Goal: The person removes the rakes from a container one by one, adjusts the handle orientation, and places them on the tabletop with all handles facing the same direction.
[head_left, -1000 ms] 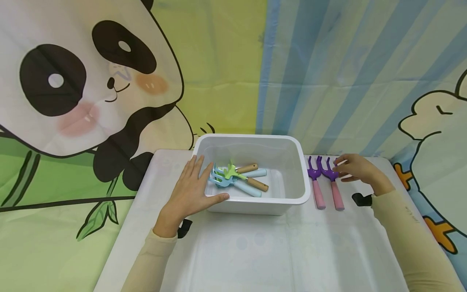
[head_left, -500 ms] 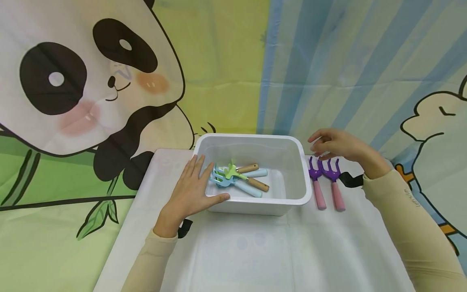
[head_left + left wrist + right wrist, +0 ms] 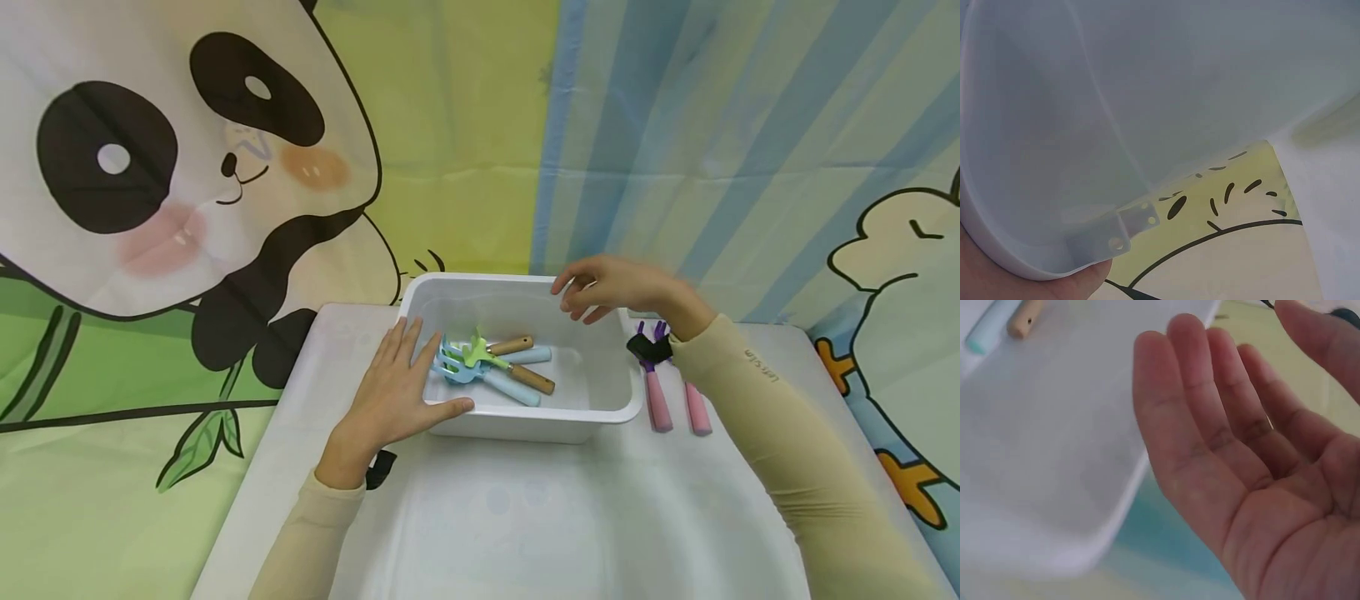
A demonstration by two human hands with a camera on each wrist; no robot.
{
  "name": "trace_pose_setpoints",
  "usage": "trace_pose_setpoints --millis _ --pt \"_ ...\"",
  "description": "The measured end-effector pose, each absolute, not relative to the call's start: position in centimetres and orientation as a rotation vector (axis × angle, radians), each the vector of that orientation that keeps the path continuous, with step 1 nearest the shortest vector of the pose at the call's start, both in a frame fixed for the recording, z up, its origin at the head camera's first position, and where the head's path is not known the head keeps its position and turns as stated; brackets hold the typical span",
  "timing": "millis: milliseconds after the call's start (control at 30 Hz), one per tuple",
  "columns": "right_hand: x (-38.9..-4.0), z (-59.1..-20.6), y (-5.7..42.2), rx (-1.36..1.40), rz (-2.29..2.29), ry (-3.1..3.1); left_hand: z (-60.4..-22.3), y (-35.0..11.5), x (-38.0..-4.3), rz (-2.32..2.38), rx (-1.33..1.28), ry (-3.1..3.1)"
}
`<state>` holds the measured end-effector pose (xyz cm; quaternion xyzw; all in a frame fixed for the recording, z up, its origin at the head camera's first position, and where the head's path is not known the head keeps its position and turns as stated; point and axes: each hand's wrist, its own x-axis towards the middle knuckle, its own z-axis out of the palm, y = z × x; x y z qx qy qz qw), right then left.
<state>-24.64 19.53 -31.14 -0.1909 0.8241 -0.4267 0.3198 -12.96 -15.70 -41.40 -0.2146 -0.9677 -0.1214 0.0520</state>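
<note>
A white plastic bin [image 3: 517, 429] stands on the table, holding light blue hand rakes [image 3: 512, 388] and green ones with wooden handles [image 3: 531, 379]. My left hand [image 3: 393, 390] rests on its left side with straight, spread fingers, the thumb along the front rim. In the left wrist view part of that hand [image 3: 1035, 289] shows at the rim. Over the bin's back right rim hovers my right hand [image 3: 621, 286], fingers loosely bent; the right wrist view shows its palm [image 3: 1272, 506] bare. Below the right wrist lie two purple garden forks with pink handles [image 3: 657, 404], their heads partly hidden.
The white-covered table [image 3: 510, 517] reaches toward me in front of the bin. Right behind it hangs a printed cloth [image 3: 457, 150] with a panda on the left. Handle ends of the rakes [image 3: 1025, 319] show inside the bin in the right wrist view.
My right hand has moved left from beside the purple forks, rising over them to the bin's back right rim. The left hand and the tools have stayed put.
</note>
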Motion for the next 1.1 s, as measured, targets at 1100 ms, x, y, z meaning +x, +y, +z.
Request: trace_pose_setpoints --millis 1100 --pt "-27.4 -43.2 9.4 -0.445 -0.809 1.954 -41.5 -15.7 -12.9 -0.386 -0.652 -2.915"
